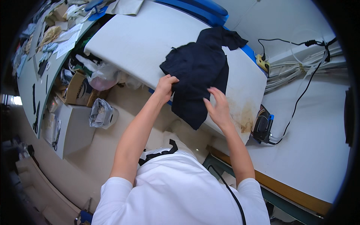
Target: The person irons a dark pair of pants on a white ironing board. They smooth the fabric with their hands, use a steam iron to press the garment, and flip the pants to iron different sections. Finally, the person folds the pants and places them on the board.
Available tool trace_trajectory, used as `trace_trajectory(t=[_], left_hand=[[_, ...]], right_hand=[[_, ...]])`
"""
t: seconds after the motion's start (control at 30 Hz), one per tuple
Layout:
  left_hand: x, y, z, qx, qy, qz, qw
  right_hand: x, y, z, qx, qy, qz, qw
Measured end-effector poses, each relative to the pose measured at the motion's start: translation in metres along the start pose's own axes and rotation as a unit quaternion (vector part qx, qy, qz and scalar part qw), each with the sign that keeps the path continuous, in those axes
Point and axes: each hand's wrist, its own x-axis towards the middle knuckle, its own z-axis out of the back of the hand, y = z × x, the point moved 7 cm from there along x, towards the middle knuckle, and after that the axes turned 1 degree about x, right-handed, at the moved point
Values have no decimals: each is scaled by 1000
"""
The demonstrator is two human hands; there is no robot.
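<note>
A dark navy garment lies across the white padded ironing table, its lower end hanging over the near edge. One narrower section, perhaps a sleeve, reaches toward the far edge. My left hand pinches the cloth at its left side between thumb and fingers. Above the garment's right side, my right hand has its thumb and fingers spread, with nothing held. Whether its fingertips touch the cloth is hard to tell. A steam iron rests beyond the table's right end, with a cord attached.
A cord runs from the iron up to bundled cables. A yellow power socket sits by the table's far right edge. Leftward are a lined waste bin, a cardboard box and a cluttered worktable bearing scissors.
</note>
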Motion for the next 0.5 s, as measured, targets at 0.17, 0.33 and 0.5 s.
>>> trace_trajectory(t=[0.17, 0.33, 0.5], left_hand=[[-171, -89, -8, -166, 147, -74, 972], [-327, -147, 87, -135, 145, -206, 958], [-476, -186, 138, 60, 47, -255, 964]], right_hand=[[94, 151, 6, 151, -34, 109, 982], [135, 278, -115, 309, 337, 111, 883], [16, 434, -220, 330, 715, 131, 602]])
